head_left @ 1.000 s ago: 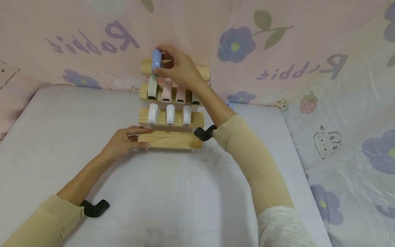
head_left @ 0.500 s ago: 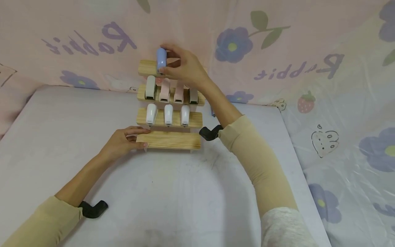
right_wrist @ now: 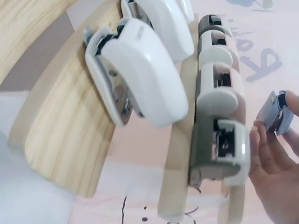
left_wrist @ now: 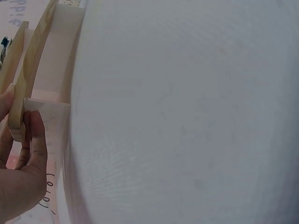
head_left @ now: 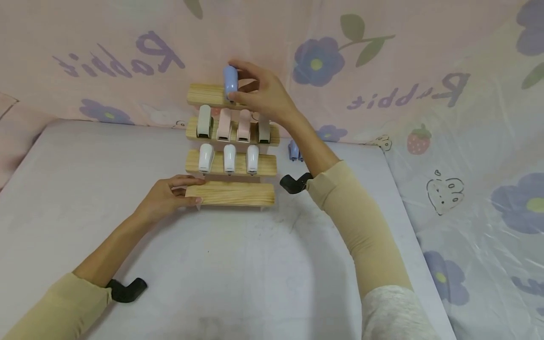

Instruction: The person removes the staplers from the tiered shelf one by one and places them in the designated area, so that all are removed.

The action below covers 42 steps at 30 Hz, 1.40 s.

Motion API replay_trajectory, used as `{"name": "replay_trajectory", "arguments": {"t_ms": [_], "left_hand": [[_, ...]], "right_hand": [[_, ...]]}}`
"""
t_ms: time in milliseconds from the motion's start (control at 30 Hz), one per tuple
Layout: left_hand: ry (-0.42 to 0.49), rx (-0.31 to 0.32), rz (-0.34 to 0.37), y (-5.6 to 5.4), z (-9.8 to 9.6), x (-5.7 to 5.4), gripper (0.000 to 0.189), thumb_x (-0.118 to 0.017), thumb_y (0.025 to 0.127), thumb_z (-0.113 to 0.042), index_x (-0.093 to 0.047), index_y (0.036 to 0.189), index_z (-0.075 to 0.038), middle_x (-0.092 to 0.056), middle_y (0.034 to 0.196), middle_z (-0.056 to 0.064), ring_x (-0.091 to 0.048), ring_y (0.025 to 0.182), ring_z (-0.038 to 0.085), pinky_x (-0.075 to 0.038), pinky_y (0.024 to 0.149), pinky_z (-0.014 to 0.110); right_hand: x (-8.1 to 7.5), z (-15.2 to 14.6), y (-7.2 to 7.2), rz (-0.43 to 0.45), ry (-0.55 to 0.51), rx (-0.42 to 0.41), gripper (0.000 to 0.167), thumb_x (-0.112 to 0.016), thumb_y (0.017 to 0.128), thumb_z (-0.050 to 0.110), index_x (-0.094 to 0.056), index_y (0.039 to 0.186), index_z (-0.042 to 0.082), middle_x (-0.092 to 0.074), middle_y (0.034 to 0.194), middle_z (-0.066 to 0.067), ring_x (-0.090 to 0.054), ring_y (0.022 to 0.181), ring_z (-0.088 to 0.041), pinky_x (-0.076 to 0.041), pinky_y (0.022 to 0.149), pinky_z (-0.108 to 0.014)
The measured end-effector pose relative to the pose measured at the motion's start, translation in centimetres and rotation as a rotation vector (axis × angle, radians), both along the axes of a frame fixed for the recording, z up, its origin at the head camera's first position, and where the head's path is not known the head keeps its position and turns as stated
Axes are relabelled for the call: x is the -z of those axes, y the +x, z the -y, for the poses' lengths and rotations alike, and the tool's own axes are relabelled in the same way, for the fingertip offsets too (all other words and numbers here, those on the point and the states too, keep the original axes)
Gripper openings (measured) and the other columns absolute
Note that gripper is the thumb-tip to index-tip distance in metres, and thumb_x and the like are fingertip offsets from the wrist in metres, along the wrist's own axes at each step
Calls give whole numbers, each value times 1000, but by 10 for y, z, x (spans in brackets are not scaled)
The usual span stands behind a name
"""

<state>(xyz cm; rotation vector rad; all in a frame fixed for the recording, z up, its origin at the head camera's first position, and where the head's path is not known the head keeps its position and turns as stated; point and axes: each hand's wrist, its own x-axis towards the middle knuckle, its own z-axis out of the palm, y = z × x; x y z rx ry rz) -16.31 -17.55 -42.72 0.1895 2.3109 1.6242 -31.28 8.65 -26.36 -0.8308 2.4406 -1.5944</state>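
The pale tabletop (head_left: 238, 274) carries a tiered wooden rack (head_left: 268, 164). Nearest level: the left hand (head_left: 163, 198) pinches the left end of the lowest board (head_left: 231, 193) between thumb and fingers, presumably to steady the rack during work higher up. The left forearm (head_left: 110, 248) enters from the lower left, fingers directed at the rack.

Next level: three white staplers (head_left: 229, 158) stand side by side, apart from one another. Beyond and above, two pink staplers (head_left: 224, 125) sit between two grey-green staplers (head_left: 204, 121); the matched order appears deliberate.

Topmost level: the blue stapler (head_left: 230, 81) is at the top board (head_left: 206, 94), near mid-length. The right hand (head_left: 265, 94) pinches it between thumb and fingers from the right side, a hold that seems to leave its left flank unobstructed. Contact with the board cannot be confirmed. The right arm (head_left: 361, 231) reaches in from the lower right, fingers pointing left.

Further blue staplers (head_left: 293, 150) stand right of the rack, partly hidden by that arm.
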Motion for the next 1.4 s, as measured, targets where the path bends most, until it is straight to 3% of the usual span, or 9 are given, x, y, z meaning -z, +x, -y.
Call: {"name": "replay_trajectory", "arguments": {"t_ms": [300,533,667,800,1267,1400], "left_hand": [[8,3,1,0,0,0,55,-83,83,-27,-65,132,-9,-48,146,8,-37,139,30,-34,111,48],[-10,-4,1,1,-1,4,54,-83,82,-28,-67,131,-12,-51,144,4,-41,132,23,-42,97,26],[-24,-4,-14,1,-1,3,53,-83,82,-27,-67,130,-11,-51,145,6,-37,138,25,-39,107,40],[-35,-1,-28,0,-1,0,52,-83,83,-26,-67,130,-9,-51,145,9,-37,139,29,-36,110,48],[-27,0,-27,1,-1,-3,50,-83,83,-23,-67,129,-9,-52,143,7,-39,136,26,-41,105,39],[-26,-6,-17,2,0,-3,51,-83,83,-23,-67,129,-10,-51,144,8,-39,136,26,-39,106,43]], "right_hand": [[6,-22,-1,-28,-74,-54,67,-76,87,11,-49,147,12,-57,133,-10,-62,106,-27,-56,83,-39],[8,-39,2,16,-84,-29,66,-77,85,12,-51,146,15,-56,133,-9,-61,108,-26,-52,89,-37],[9,-47,4,20,-92,-20,66,-76,85,8,-51,146,13,-57,132,-11,-60,108,-27,-50,93,-36],[10,-54,6,35,-98,-2,66,-75,85,6,-51,146,13,-57,132,-11,-60,109,-27,-51,93,-36],[11,-83,7,24,-101,52,63,-74,86,4,-52,145,11,-57,131,-14,-59,106,-28,-50,91,-32],[13,-93,9,24,-99,74,62,-73,87,3,-52,144,10,-57,131,-14,-58,105,-28,-50,91,-32]]}}
